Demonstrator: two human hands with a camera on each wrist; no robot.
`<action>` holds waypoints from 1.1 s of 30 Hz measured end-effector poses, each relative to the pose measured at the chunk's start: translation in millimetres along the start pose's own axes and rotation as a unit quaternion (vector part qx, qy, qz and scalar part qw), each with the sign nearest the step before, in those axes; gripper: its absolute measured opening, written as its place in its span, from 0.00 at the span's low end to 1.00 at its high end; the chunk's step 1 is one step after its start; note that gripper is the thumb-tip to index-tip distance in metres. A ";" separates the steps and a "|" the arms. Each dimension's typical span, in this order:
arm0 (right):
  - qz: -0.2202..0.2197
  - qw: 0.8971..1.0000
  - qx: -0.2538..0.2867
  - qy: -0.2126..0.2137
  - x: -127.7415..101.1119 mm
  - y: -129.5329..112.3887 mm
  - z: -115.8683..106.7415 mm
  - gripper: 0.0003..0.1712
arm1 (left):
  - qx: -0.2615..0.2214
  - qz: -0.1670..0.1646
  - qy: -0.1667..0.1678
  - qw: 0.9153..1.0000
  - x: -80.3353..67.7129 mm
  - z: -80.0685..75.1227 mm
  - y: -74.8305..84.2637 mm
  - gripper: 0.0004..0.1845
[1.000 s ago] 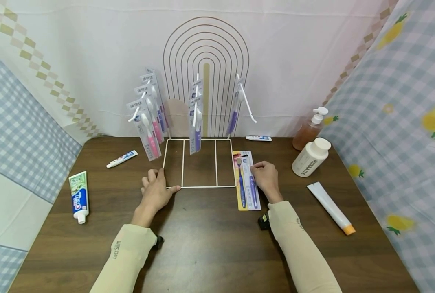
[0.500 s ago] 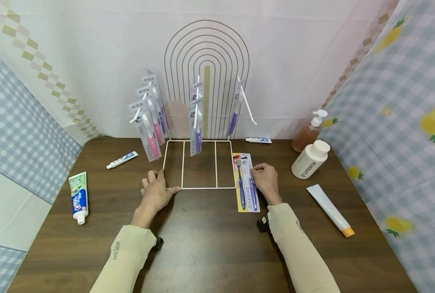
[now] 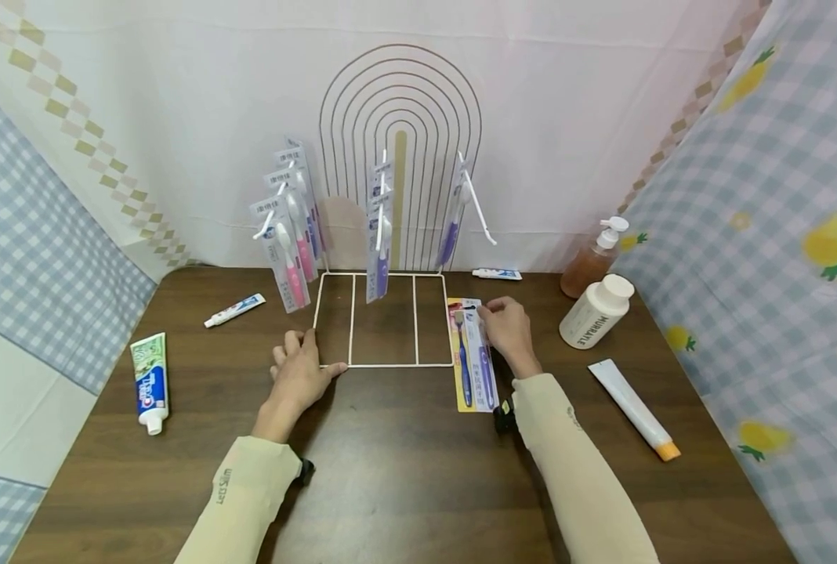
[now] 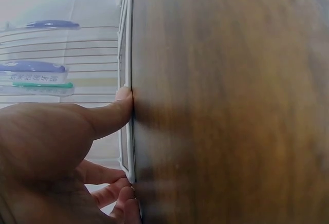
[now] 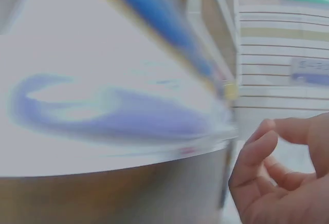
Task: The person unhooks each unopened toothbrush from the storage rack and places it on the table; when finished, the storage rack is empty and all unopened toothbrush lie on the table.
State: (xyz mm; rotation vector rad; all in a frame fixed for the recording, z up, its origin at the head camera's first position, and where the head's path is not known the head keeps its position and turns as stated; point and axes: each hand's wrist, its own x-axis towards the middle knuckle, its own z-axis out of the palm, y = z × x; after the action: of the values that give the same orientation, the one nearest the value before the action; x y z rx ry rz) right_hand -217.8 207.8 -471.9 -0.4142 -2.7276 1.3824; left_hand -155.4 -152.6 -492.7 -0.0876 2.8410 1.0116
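With the left hand [image 3: 297, 376] resting flat-fingered on the white wire display rack [image 3: 383, 319], the right hand [image 3: 506, 329] pinches the yellow-backed toothbrush pack [image 3: 469, 356], seemingly lifting it off the dark wooden surface [image 3: 404, 470].

1. The head camera looks forward and down from above the person's forearms, taking in the whole brown table [image 3: 404, 470], the white wire rack [image 3: 383, 321] at its middle and the cloth backdrop behind.
2. The left wrist camera sits very near the left hand [image 4: 56, 152], rolled sideways, and faces along the tabletop to the rack's base wire.
3. The right wrist camera sits low and close, blurred, facing the toothbrush pack [image 5: 118, 106] and the rack, both shared with the head view.
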 end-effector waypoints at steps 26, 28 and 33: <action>-0.142 0.977 0.143 -0.074 42.5 -123.8 -13.2 0.21 | -0.013 0.002 0.003 1.000 -1.8 2.6 -1.0 0.53; -0.148 0.976 0.140 -0.078 42.2 -124.3 -11.5 0.21 | -0.014 0.002 0.005 1.000 -1.6 2.1 -1.6 0.53; -0.158 0.975 0.138 -0.080 41.1 -128.1 -10.1 0.21 | -0.017 0.000 0.010 1.000 -1.0 -0.4 -1.7 0.53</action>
State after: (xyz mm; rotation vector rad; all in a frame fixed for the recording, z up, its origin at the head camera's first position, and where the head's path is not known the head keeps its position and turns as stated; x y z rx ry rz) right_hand -282.7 154.4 -366.4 0.1468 -2.5122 1.7234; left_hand -154.3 -154.2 -493.4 -0.1001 2.8411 1.0661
